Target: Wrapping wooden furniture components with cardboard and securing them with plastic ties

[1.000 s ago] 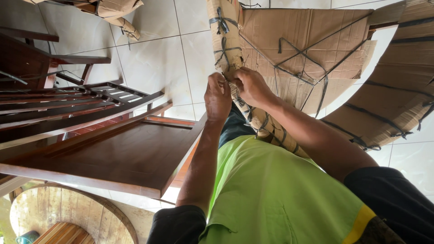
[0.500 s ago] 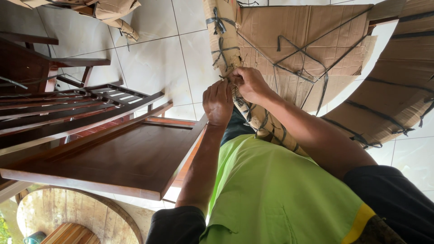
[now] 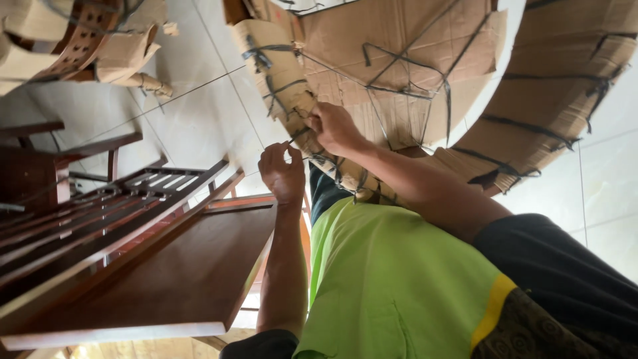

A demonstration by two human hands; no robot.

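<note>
A large round piece wrapped in brown cardboard (image 3: pixel 399 60) is bound with dark string (image 3: pixel 405 90) and lies on the tiled floor. My right hand (image 3: pixel 335 126) is closed at the wrapped edge, its fingers pinching the string there. My left hand (image 3: pixel 282 173) is a short way down and left of the edge. It pinches a thin strand of the same string (image 3: pixel 297 137), which runs taut from the right hand to the left. My green shirt (image 3: pixel 392 286) fills the lower middle.
A dark wooden table top (image 3: pixel 166 279) and slatted wooden chairs (image 3: pixel 100 206) stand at the left. A second cardboard-wrapped curved piece (image 3: pixel 558 93) lies at the right. More cardboard-wrapped furniture (image 3: pixel 80 46) sits at the top left on the pale floor tiles (image 3: pixel 193 113).
My left hand has drawn away from the cardboard edge, down and to the left, pulling a strand of string out. The right hand stays at the edge.
</note>
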